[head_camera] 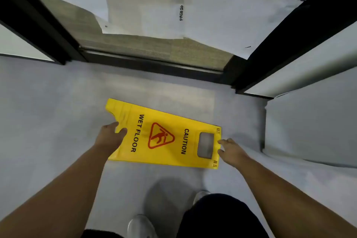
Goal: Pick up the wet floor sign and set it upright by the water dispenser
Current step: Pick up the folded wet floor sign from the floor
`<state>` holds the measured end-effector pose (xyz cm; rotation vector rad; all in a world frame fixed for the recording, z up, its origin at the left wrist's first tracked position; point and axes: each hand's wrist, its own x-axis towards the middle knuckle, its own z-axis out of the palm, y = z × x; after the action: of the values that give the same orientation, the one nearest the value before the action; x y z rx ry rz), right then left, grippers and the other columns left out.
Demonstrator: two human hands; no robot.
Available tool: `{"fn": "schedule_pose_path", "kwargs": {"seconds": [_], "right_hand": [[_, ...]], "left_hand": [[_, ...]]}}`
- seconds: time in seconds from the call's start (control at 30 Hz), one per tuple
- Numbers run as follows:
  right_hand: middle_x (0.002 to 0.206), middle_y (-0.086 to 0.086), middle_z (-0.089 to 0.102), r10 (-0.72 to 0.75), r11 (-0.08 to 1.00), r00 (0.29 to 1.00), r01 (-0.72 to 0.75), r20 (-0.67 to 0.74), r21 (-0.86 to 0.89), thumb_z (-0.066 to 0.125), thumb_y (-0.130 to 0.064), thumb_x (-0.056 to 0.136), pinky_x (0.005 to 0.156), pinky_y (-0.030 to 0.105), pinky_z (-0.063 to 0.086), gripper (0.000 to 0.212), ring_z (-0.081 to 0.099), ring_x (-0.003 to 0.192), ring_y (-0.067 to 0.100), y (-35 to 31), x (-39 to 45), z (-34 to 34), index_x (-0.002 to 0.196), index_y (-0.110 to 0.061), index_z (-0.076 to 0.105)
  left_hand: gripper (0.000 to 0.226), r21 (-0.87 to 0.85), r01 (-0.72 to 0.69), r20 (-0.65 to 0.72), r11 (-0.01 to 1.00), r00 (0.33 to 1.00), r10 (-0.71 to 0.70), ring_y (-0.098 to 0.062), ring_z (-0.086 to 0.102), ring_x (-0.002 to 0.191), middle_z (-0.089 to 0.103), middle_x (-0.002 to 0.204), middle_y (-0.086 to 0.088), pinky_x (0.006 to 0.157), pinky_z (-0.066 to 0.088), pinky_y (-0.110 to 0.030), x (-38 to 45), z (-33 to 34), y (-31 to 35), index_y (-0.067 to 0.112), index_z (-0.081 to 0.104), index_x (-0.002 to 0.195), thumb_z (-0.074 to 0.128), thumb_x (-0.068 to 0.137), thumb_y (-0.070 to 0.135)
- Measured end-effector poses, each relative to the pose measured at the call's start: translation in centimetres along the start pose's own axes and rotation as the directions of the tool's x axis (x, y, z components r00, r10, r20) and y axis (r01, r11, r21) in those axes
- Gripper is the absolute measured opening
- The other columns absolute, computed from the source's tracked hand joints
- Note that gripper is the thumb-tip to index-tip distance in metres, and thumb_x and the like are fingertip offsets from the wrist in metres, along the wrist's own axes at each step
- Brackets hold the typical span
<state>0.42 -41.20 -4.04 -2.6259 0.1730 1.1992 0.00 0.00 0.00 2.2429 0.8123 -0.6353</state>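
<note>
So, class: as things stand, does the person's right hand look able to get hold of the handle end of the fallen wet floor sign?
Probably yes. The right hand is already at the handle end of the wet floor sign, its fingers at the edge beside the cut-out. The sign lies flat on bare floor with nothing in between.

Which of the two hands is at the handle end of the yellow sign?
The right hand: it touches the wet floor sign at the narrow end with the cut-out handle. The left hand is at the wider, notched foot end.
</note>
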Motion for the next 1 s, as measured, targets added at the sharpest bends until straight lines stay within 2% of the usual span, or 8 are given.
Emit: {"fn": "schedule_pose_path", "kwargs": {"seconds": [0.2, 0.27, 0.37, 0.53, 0.67, 0.73, 0.87, 1.0], "right_hand": [[0.139, 0.020, 0.042, 0.169, 0.985, 0.984, -0.170, 0.064, 0.021, 0.047, -0.031, 0.089, 0.098, 0.041, 0.045, 0.056, 0.047, 0.124, 0.039, 1.7, 2.9, 3.8, 0.139, -0.008, 0.036], [0.138, 0.022, 0.043, 0.209, 0.974, 0.974, -0.215, 0.083, 0.069, 0.045, -0.031, 0.080, 0.092, 0.040, 0.047, 0.064, 0.048, 0.119, 0.040, 2.8, 5.0, 5.1, 0.138, -0.007, 0.033], [0.137, 0.024, 0.044, 0.256, 0.936, 0.957, -0.280, 0.133, 0.215, 0.053, -0.024, 0.080, 0.081, 0.032, 0.043, 0.067, 0.050, 0.119, 0.040, 3.5, 6.1, 6.4, 0.141, -0.006, 0.031], [0.136, 0.015, 0.052, 0.211, 0.859, 0.951, -0.292, 0.227, 0.421, 0.062, -0.027, 0.073, 0.094, 0.044, 0.048, 0.075, 0.051, 0.119, 0.037, 5.2, 7.3, 8.1, 0.142, -0.015, 0.038], [0.136, 0.008, 0.048, 0.225, 0.663, 0.906, -0.412, 0.358, 0.626, 0.060, -0.017, 0.089, 0.092, 0.044, 0.037, 0.050, 0.045, 0.127, 0.036, 3.4, 5.9, 6.6, 0.136, -0.016, 0.044], [0.133, 0.010, 0.051, 0.246, 0.602, 0.892, -0.447, 0.379, 0.661, 0.059, -0.018, 0.092, 0.092, 0.049, 0.036, 0.035, 0.048, 0.120, 0.034, 3.4, 5.8, 6.3, 0.126, -0.016, 0.051], [0.096, 0.008, 0.059, 0.212, 0.460, 0.933, -0.358, 0.291, 0.813, 0.055, -0.017, 0.094, 0.068, 0.039, 0.048, 0.031, 0.056, 0.078, 0.025, 2.6, 5.6, 4.6, 0.124, -0.010, 0.055], [0.097, 0.006, 0.061, 0.125, 0.485, 0.990, -0.112, 0.058, 0.867, 0.056, -0.020, 0.095, 0.065, 0.036, 0.051, 0.014, 0.061, 0.082, 0.022, -0.8, 4.7, -0.2, 0.109, -0.021, 0.052]], "left_hand": [[0.057, 0.056, 0.044, 0.048, 0.997, 0.998, -0.046, -0.038, 0.042, 0.135, 0.043, 0.148, -0.021, 0.109, 0.036, -0.046, 2.0, 2.6, -1.7, 0.010, 0.044, 0.143, 0.055, 0.094, 0.034], [0.057, 0.073, 0.050, 0.071, 0.996, 0.996, -0.055, -0.038, 0.040, 0.136, 0.041, 0.150, -0.021, 0.109, 0.035, -0.046, 3.2, 4.7, -2.4, 0.010, 0.042, 0.145, 0.053, 0.094, 0.034], [0.059, 0.099, 0.084, 0.169, 0.992, 0.980, -0.100, -0.037, 0.037, 0.139, 0.037, 0.153, -0.019, 0.110, 0.033, -0.043, 3.9, 7.7, -3.9, 0.009, 0.037, 0.147, 0.052, 0.095, 0.032], [0.068, 0.147, 0.139, 0.363, 0.979, 0.913, -0.184, -0.036, 0.035, 0.137, 0.021, 0.158, -0.015, 0.106, 0.034, -0.041, 3.8, 11.5, -5.7, 0.007, 0.023, 0.152, 0.054, 0.095, 0.028], [0.071, 0.191, 0.116, 0.379, 0.975, 0.907, -0.182, -0.038, 0.038, 0.132, 0.007, 0.157, -0.014, 0.103, 0.037, -0.042, 4.1, 13.1, -5.9, 0.004, 0.024, 0.151, 0.057, 0.093, 0.027], [0.071, 0.204, 0.122, 0.359, 0.971, 0.914, -0.190, -0.040, 0.039, 0.131, 0.006, 0.157, -0.015, 0.104, 0.038, -0.043, 4.4, 13.2, -5.8, 0.004, 0.024, 0.149, 0.059, 0.091, 0.025], [0.072, 0.185, 0.134, 0.284, 0.974, 0.941, -0.183, -0.042, 0.040, 0.131, 0.012, 0.157, -0.016, 0.102, 0.040, -0.045, 4.7, 12.5, -5.3, 0.005, 0.028, 0.149, 0.063, 0.089, 0.023], [0.073, 0.152, 0.151, 0.120, 0.977, 0.978, -0.169, -0.043, 0.045, 0.127, 0.032, 0.148, -0.022, 0.098, 0.044, -0.047, 5.2, 10.8, -3.3, 0.005, 0.033, 0.146, 0.064, 0.085, 0.031]]}}
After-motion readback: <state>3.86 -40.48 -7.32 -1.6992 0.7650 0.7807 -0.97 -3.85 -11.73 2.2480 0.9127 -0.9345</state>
